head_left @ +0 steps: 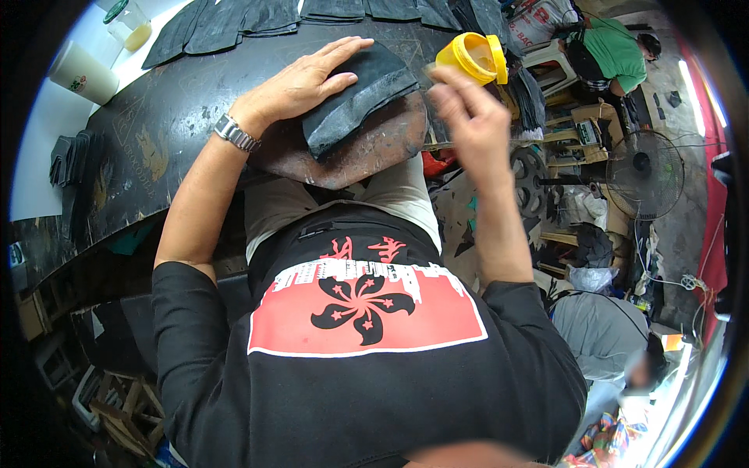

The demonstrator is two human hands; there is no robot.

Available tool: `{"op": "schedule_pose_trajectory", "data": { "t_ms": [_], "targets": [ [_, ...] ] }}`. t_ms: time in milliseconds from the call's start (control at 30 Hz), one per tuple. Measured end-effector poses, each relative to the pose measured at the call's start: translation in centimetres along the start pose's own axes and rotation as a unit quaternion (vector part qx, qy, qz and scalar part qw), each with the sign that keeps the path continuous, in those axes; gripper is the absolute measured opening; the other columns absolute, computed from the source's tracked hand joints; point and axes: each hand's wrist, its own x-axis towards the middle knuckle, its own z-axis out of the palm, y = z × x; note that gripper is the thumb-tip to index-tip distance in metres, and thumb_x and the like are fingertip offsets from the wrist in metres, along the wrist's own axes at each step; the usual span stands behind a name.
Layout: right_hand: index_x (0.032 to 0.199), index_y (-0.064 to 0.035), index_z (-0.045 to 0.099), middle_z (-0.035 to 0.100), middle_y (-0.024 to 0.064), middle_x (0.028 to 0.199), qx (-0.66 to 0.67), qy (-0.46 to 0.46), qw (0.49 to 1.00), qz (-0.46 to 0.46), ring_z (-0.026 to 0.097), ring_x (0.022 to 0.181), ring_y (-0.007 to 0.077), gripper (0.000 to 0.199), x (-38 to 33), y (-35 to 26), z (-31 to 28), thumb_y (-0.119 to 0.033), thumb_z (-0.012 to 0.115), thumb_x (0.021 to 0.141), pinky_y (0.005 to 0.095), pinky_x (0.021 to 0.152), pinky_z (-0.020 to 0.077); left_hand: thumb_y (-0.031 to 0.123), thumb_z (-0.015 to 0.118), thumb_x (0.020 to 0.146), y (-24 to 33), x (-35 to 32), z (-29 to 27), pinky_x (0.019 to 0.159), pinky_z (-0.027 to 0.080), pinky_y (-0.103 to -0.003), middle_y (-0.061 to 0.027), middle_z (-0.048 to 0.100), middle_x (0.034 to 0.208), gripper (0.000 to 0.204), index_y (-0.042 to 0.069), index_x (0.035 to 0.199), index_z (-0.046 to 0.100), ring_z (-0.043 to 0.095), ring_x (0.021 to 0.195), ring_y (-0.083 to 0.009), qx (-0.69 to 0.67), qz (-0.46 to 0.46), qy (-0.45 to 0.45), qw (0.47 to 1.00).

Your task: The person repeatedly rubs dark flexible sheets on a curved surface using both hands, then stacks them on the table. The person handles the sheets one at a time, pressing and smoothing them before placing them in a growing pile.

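**Flat hand on a folded black piece, the other hand raised by a yellow tub**

Nearest, the person's lap carries a round dark board (367, 160), worn and smeared, resting against the black bench (156, 132). On the board lies a folded black piece (359, 97) (leather or rubber sheet, I cannot tell which), doubled over so its thick fold faces the person.

The left hand (300, 82) lies open and flat on the piece's far left part, fingers spread, pressing it down and gripping nothing; a metal watch (234, 132) sits at that wrist. The piece looks soft and limp yet fairly thick, likely light and not fragile; it would probably flop if lifted by one corner, so the folded edge, where the layers are doubled, seems the firmest place to pinch. That fold lies just right of and below the palm, uncovered.

The right hand (468, 109) is raised and blurred, fingertips bunched together; whether they pinch anything I cannot tell. Just beyond it stands an open yellow tub (472, 56).

Farther along the bench lie more black pieces (234, 23), a white cup (82, 72) and a jar (129, 22).
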Motion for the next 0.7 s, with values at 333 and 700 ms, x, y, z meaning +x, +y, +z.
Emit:
{"op": "schedule_pose_trajectory", "data": {
  "t_ms": [333,700],
  "targets": [
    [0.128,-0.0029,0.065,0.065,0.0111,0.059,-0.235,-0.232,0.885,0.329,0.067,0.05,0.0188,0.081,9.4,5.6,-5.6,-0.075,0.051,0.093,0.0288,0.042,0.05,0.033,0.059,0.104,0.7,-1.7,-0.7,0.112,0.043,-0.038,-0.0163,0.052,0.149,0.048,0.013,0.147,0.052,0.055,0.133,-0.0298,-0.129,-0.051,0.106,0.985],
    [0.105,-0.0108,0.076,0.074,0.0201,0.101,-0.475,-0.122,0.854,0.176,0.071,0.096,0.0376,0.05,4.6,0.4,-4.6,-0.056,0.058,0.097,0.0476,0.081,0.0556,0.025,0.066,0.099,2.0,-4.4,-1.7,0.106,0.048,-0.037,-0.0103,0.058,0.142,0.033,0.012,0.13,0.069,0.06,0.127,-0.0285,-0.085,-0.064,0.067,0.992]
  ]
}}
